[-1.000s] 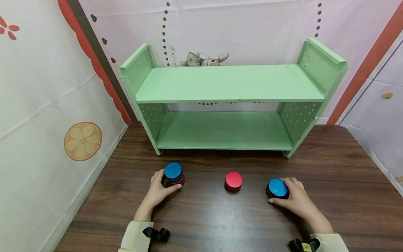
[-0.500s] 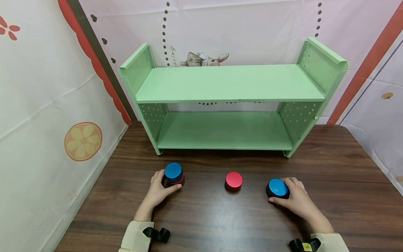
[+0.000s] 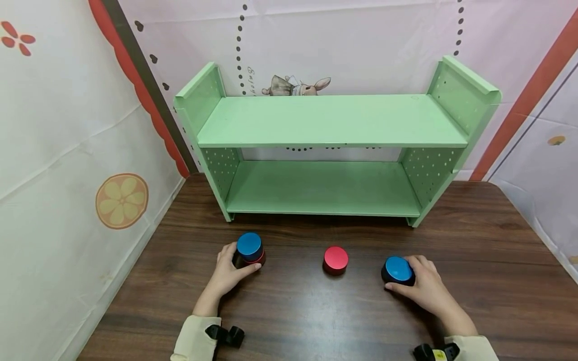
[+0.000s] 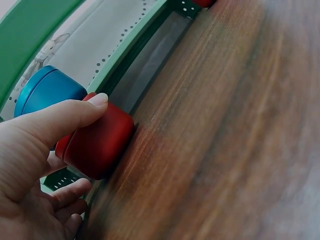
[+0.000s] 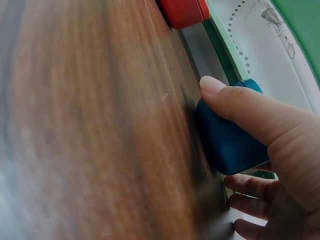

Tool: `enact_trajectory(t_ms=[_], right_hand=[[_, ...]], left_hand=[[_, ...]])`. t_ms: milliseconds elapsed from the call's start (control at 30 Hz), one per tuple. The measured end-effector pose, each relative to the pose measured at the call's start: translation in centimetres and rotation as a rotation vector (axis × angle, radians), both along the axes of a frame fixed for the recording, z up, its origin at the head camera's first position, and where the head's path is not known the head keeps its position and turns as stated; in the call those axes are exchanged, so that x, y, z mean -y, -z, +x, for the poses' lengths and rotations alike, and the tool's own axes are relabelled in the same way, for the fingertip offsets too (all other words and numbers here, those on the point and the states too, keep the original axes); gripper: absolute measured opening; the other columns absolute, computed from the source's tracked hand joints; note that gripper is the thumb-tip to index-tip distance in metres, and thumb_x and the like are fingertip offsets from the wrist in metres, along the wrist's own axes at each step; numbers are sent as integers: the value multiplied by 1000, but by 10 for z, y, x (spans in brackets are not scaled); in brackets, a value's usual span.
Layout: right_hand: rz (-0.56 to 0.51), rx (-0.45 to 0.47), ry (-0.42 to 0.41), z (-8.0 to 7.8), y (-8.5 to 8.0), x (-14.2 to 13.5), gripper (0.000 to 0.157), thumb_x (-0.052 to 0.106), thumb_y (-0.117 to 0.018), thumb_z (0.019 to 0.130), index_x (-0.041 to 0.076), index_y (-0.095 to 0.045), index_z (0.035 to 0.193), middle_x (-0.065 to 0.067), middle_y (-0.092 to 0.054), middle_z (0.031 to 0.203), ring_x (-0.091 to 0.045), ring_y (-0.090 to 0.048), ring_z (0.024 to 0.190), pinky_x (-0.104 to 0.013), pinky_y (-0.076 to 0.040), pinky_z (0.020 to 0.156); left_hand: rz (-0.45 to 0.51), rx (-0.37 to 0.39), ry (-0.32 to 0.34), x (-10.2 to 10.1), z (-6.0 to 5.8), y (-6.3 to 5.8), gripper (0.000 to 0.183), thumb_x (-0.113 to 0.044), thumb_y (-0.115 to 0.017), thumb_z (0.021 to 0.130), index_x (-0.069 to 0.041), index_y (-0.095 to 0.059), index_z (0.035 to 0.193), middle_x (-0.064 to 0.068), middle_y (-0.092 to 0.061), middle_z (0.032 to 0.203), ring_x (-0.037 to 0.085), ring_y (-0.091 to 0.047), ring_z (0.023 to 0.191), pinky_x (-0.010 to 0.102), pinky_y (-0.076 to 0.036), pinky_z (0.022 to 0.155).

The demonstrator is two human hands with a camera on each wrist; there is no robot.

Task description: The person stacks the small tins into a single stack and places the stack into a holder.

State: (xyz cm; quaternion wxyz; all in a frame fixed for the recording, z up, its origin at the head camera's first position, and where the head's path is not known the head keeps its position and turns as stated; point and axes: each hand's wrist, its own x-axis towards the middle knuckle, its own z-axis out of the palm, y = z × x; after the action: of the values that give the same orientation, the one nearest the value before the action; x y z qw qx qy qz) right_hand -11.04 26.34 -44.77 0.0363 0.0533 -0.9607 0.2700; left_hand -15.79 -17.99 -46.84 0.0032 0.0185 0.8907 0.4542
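Observation:
My left hand (image 3: pixel 228 273) curls its thumb and fingers round a red round tin (image 4: pixel 102 140) standing on the table. A blue round tin (image 3: pixel 250 245) sits on top of that red one, forming a stack of two. On the right, my right hand (image 3: pixel 422 286) grips another blue round tin (image 3: pixel 399 269), its thumb along the near side, as the right wrist view also shows. Between the hands stands a second red tin (image 3: pixel 335 259), which neither hand touches. Part of the gripped tins is hidden behind the thumbs in the wrist views.
A green two-tier shelf (image 3: pixel 331 120) stands at the back of the dark wooden table (image 3: pixel 307 316), behind the tins. Printed cloth (image 3: pixel 58 125) hangs at the left, the back and the right. Black camera straps (image 3: pixel 224 335) sit on both wrists.
The head view has shifted very slightly. Both hands and all the tins keep their places on the table.

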Motion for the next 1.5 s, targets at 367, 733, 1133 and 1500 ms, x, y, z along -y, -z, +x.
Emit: enact_trajectory(t_ms=[367, 733, 1133, 1500], right_hand=[[10, 16, -1, 1, -3, 2, 71, 44, -77, 68, -4, -52, 115, -23, -51, 111, -38, -43, 103, -54, -41, 78], [22, -37, -12, 1, -9, 8, 69, 44, -77, 68, -2, -53, 113, -20, -52, 109, -35, -43, 102, -53, -41, 79], [66, -107, -40, 0, -12, 14, 64, 41, -79, 65, -1, -55, 106, -18, -53, 104, -35, -45, 98, -52, -41, 78], [39, -76, -66, 2, -20, 22, 65, 45, -79, 65, 1, -56, 108, -15, -54, 105, -33, -46, 99, -50, -43, 77]], left_hand=[[-11, -22, -13, 0, 2, 0, 71, -30, -79, 70, -8, -46, 130, 18, -42, 129, 33, -30, 123, 59, -29, 99], [-25, -58, -10, -3, 1, -3, 70, -30, -80, 69, -7, -48, 127, 17, -46, 124, 33, -33, 120, 58, -31, 97], [-47, -65, -8, -5, 2, -2, 69, -31, -81, 67, -7, -50, 124, 16, -48, 122, 34, -34, 119, 58, -30, 98], [-68, -53, -6, -7, 0, -1, 70, -33, -80, 67, -8, -49, 125, 16, -47, 123, 32, -34, 118, 57, -31, 98]])
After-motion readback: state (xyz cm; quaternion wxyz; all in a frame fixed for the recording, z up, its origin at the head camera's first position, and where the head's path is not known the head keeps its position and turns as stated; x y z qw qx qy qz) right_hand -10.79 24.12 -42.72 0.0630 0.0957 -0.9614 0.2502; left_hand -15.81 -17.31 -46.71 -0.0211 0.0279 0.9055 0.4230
